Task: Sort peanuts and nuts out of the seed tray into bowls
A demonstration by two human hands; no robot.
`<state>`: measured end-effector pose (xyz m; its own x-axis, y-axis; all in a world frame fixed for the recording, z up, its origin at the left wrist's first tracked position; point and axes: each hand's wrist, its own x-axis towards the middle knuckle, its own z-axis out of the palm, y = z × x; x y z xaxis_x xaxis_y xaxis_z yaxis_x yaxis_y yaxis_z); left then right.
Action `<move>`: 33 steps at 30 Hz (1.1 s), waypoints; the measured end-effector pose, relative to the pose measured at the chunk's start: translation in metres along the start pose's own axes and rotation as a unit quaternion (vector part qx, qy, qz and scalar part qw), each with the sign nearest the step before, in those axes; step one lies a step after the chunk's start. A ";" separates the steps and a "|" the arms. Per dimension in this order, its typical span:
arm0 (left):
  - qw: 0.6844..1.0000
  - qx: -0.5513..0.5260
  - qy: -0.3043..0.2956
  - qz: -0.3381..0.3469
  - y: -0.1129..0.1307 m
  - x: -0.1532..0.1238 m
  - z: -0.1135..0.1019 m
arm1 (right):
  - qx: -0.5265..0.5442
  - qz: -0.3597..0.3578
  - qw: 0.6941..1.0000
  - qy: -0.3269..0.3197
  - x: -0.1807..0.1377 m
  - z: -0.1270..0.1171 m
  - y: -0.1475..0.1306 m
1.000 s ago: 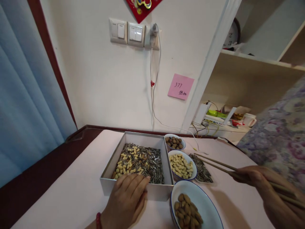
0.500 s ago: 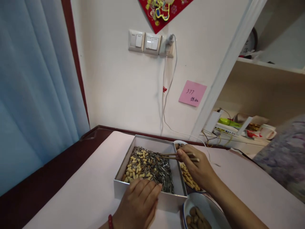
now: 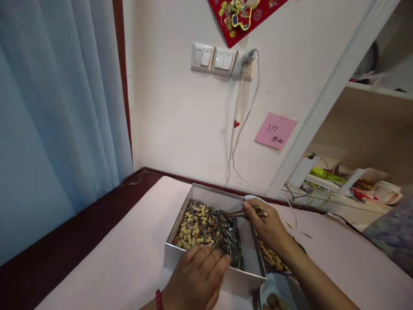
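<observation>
A silver-grey open box [image 3: 241,280] stands on the pale table cover. Inside it, pale peanuts [image 3: 191,230] lie mostly to the left, and dark striped sunflower seeds [image 3: 230,241] mostly to the right. My left hand [image 3: 196,275] is closed over the near rim of the box, its fingers bent on the edge. Wooden chopsticks [image 3: 237,214] are gripped in my right hand [image 3: 269,226] above the right wall, their tips down at the seeds. What the tips pinch, if anything, is too small to make out.
Right of the box, partly under my right arm, are peanuts in the shell [image 3: 269,258] and a bowl [image 3: 290,292] with brown nuts [image 3: 272,300]. Another white dish [image 3: 254,198] shows behind my right hand. A thin cable [image 3: 237,163] runs down the wall. A person's patterned clothing [image 3: 392,232] is at right.
The whole view has shifted, so the box and hands appear further right and slightly lower. The chopsticks stay in my right hand, tips still among the seeds; my left hand stays on the rim.
</observation>
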<state>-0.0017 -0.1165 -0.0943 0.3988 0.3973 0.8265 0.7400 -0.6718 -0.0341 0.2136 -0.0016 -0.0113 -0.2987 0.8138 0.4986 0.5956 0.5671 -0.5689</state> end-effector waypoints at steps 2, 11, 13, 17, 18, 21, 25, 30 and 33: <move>1.000 0.000 0.005 -0.003 0.000 0.001 -0.001 | 0.002 0.000 1.000 0.006 -0.004 -0.005 -0.002; 1.000 0.004 0.012 -0.010 0.002 0.008 -0.006 | -0.002 -0.005 1.000 0.005 -0.004 -0.005 -0.003; 1.000 0.006 0.013 -0.007 0.002 0.008 -0.006 | -0.001 -0.008 1.000 0.010 -0.004 -0.002 -0.001; 1.000 0.002 0.009 -0.007 0.001 0.007 -0.005 | 0.007 -0.009 1.000 0.023 -0.007 -0.003 0.001; 1.000 0.000 0.011 -0.006 0.001 0.006 -0.004 | 0.010 -0.009 1.000 0.027 -0.008 -0.005 0.000; 1.000 -0.007 0.013 -0.006 0.001 0.006 -0.004 | 0.016 -0.015 0.999 0.042 -0.014 -0.017 -0.010; 1.000 -0.008 0.017 -0.005 0.000 0.007 -0.004 | 0.019 -0.021 0.996 0.082 -0.032 -0.048 -0.039; 1.000 -0.018 0.009 -0.021 0.001 0.007 -0.004 | -0.041 -0.011 0.978 0.206 -0.077 -0.113 -0.043; 0.999 -0.020 0.013 -0.028 0.001 0.008 -0.004 | -0.111 0.001 0.947 0.301 -0.109 -0.150 -0.012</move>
<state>0.0000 -0.1165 -0.0861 0.3429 0.4180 0.8412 0.7383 -0.6736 0.0338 0.3511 -0.1163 0.0390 0.1418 0.5572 0.8182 0.7578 0.4707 -0.4519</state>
